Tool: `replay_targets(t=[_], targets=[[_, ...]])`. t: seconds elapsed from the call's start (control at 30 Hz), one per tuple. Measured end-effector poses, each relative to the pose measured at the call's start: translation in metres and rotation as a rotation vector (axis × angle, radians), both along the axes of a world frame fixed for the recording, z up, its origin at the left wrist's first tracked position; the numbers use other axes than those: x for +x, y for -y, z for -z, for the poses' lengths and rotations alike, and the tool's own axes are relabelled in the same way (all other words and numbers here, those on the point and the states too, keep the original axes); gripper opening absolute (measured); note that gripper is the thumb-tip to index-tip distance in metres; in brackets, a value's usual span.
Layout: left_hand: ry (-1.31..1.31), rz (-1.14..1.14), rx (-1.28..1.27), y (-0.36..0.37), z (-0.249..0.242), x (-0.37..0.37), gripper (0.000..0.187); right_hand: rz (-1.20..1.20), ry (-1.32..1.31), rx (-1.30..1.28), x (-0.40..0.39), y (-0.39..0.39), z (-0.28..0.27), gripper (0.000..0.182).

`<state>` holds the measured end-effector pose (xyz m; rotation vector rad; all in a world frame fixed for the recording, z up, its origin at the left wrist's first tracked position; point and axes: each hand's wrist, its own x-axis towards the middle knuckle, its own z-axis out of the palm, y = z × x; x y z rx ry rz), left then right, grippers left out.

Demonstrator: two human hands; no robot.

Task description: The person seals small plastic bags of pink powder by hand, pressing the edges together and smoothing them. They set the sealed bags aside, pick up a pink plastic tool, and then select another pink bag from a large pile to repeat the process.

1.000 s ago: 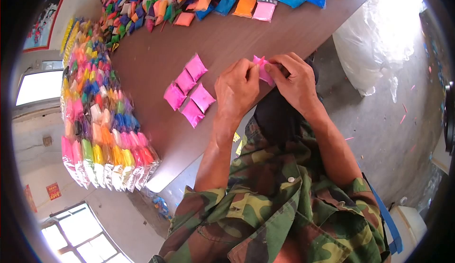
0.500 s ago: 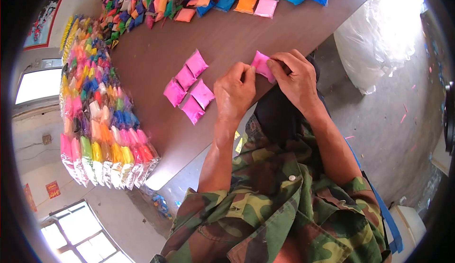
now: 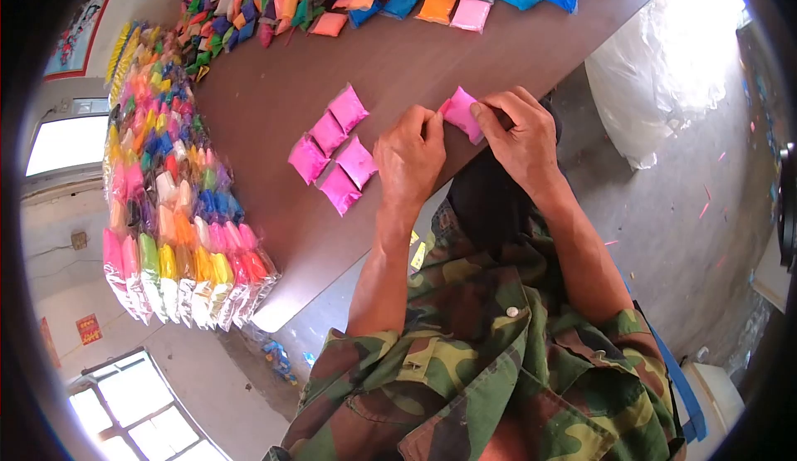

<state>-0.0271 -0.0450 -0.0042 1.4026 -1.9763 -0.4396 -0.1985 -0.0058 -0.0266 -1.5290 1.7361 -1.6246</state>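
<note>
A pink packet [image 3: 462, 113] is between my two hands, over the table near its front edge. My right hand [image 3: 518, 129] pinches the packet's right side between thumb and fingers. At the packet's left edge, my left hand [image 3: 412, 152] is closed, its thumb and forefinger together on the edge. Left of that hand several pink packets lie on the table in a small group, one of them [image 3: 355, 162] close to its knuckles and another [image 3: 339, 190] at the group's lower end.
Rows of clear bags with coloured packets [image 3: 187, 237] line the left side of the brown table [image 3: 249, 121]. Loose coloured packets [image 3: 332, 0] are heaped along the far side. A large clear plastic bag [image 3: 639, 79] stands beyond the right edge.
The held packet shows slightly more of its left part, and my left fingertips now sit at its edge. Both hands have otherwise hardly moved. The whole view has shifted slightly.
</note>
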Motion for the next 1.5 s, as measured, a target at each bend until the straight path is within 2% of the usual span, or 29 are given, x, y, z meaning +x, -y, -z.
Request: replay_targets(t=[0.07, 0.27, 0.37, 0.47, 0.57, 0.7, 0.77, 1.07, 1.33, 1.43, 1.5], targets=[[0.048, -0.010, -0.014, 0.006, -0.001, 0.005, 0.015, 0.007, -0.021, 0.001, 0.001, -0.001, -0.001, 0.008], [-0.190, 0.058, 0.047, -0.020, -0.015, -0.008, 0.015, 0.054, -0.062, -0.027, 0.004, -0.002, -0.001, 0.010], [-0.087, 0.078, -0.037, -0.023, -0.003, -0.007, 0.015, 0.059, -0.103, -0.044, 0.006, 0.000, 0.001, 0.012], [0.056, -0.003, -0.084, -0.014, -0.001, 0.001, 0.016, 0.059, -0.144, -0.044, 0.005, -0.001, 0.001, 0.013], [0.076, -0.005, -0.115, -0.002, -0.002, 0.006, 0.018, 0.039, -0.179, -0.026, 0.004, -0.002, -0.001, 0.014], [-0.108, 0.038, -0.029, -0.016, -0.007, -0.001, 0.014, 0.020, -0.258, -0.052, -0.001, 0.000, 0.000, 0.011], [-0.122, 0.011, -0.033, -0.022, -0.004, -0.007, 0.013, 0.028, -0.192, -0.086, 0.002, 0.000, -0.011, 0.009], [0.026, 0.013, -0.005, -0.004, -0.007, -0.005, 0.019, -0.041, -0.343, -0.126, 0.001, -0.012, -0.019, 0.019], [0.110, -0.042, -0.040, 0.021, 0.009, 0.004, 0.020, -0.096, -0.409, -0.072, 0.001, -0.017, -0.020, 0.021], [-0.063, -0.035, 0.070, 0.007, -0.008, 0.001, 0.019, -0.097, -0.383, -0.044, 0.002, -0.021, -0.021, 0.022], [-0.100, -0.004, 0.030, -0.005, -0.016, -0.002, 0.017, -0.091, -0.359, -0.028, 0.004, -0.022, -0.020, 0.024]])
